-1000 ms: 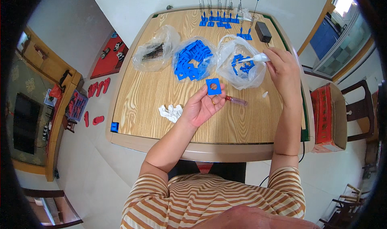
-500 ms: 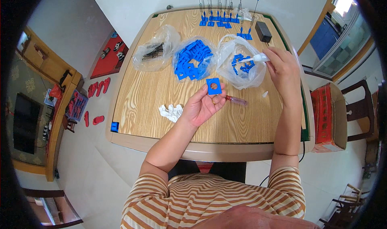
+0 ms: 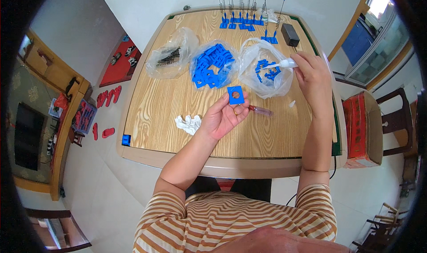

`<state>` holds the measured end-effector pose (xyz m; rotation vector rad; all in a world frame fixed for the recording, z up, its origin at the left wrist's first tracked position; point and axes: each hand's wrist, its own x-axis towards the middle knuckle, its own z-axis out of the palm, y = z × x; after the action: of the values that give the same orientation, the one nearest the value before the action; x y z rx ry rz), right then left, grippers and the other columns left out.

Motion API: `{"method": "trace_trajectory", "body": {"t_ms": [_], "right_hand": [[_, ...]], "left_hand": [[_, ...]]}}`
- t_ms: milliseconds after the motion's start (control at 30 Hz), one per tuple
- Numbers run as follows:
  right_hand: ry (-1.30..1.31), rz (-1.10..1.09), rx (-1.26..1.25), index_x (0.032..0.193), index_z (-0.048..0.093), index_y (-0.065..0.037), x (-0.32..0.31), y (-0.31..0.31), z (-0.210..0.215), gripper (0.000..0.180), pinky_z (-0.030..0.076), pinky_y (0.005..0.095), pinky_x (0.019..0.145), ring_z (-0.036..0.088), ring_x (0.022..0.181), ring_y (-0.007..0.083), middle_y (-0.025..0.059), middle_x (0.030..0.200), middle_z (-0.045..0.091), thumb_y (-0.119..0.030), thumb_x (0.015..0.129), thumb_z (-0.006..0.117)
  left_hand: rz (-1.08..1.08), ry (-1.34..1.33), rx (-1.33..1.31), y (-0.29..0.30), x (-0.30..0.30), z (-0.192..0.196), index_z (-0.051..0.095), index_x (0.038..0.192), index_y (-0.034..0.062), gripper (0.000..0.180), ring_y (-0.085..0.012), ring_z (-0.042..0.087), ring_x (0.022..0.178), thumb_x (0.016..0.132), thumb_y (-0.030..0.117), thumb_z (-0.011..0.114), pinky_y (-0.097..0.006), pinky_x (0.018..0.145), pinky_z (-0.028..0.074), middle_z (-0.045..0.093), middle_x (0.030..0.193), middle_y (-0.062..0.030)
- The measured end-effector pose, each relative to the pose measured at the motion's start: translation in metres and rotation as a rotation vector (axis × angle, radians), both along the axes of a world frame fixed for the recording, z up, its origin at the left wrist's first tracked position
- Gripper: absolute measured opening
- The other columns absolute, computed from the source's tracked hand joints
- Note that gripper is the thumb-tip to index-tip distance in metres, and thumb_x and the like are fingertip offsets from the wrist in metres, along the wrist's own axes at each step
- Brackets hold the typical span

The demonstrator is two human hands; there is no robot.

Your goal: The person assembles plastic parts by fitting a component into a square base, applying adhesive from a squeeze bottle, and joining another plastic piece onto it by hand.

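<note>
My left hand [image 3: 223, 118] grips a square blue plate [image 3: 231, 99] with a round hole, holding it up over the table by its lower edge. In my right hand [image 3: 312, 75] is a small white squeeze bottle [image 3: 287, 63], its thin nozzle pointing left above an open plastic bag [image 3: 249, 77] of small blue parts [image 3: 267, 70]. Behind my left fingers lies a screwdriver [image 3: 261, 111] with a clear reddish handle. A small white cap [image 3: 292, 104] rests to its right. Crumpled white tissue [image 3: 188, 124] lies left of my left wrist.
A bag of blue plates [image 3: 213, 65] and a bag of dark springs [image 3: 171, 57] stand on the wooden table [image 3: 155, 106]. Several blue-based spring pieces [image 3: 242, 21] line the far edge, near a dark box [image 3: 290, 35]. One blue block [image 3: 126, 140] sits at the near left corner.
</note>
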<state>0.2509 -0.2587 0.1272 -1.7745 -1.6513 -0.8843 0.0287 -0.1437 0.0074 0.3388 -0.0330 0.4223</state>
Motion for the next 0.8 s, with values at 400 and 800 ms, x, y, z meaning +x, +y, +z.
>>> {"method": "trace_trajectory", "body": {"t_ms": [400, 800], "right_hand": [[-0.009, -0.014, 0.004, 0.097, 0.064, -0.008, -0.0018, -0.0008, 0.0017, 0.032, 0.047, 0.0365, 0.074, 0.058, 0.085, 0.0259, 0.0071, 0.099, 0.062, -0.002, 0.066, 0.068], [-0.002, -0.026, 0.001, 0.097, 0.063, -0.008, -0.0025, -0.0020, 0.0026, 0.033, 0.048, 0.0367, 0.075, 0.059, 0.087, 0.0259, 0.0070, 0.100, 0.063, -0.001, 0.066, 0.068]], "left_hand": [[0.011, 0.011, -0.061, 0.0005, 0.0004, -0.0006, 0.046, 0.122, 0.0022, 0.037, -0.0286, 0.055, 0.107, 0.093, 0.023, 0.052, -0.042, 0.088, 0.049, 0.053, 0.123, -0.0175], [0.005, 0.012, -0.075, 0.0006, 0.0000, -0.0018, 0.045, 0.122, 0.0016, 0.038, -0.0285, 0.054, 0.109, 0.092, 0.023, 0.053, -0.043, 0.089, 0.048, 0.051, 0.124, -0.0173]]}}
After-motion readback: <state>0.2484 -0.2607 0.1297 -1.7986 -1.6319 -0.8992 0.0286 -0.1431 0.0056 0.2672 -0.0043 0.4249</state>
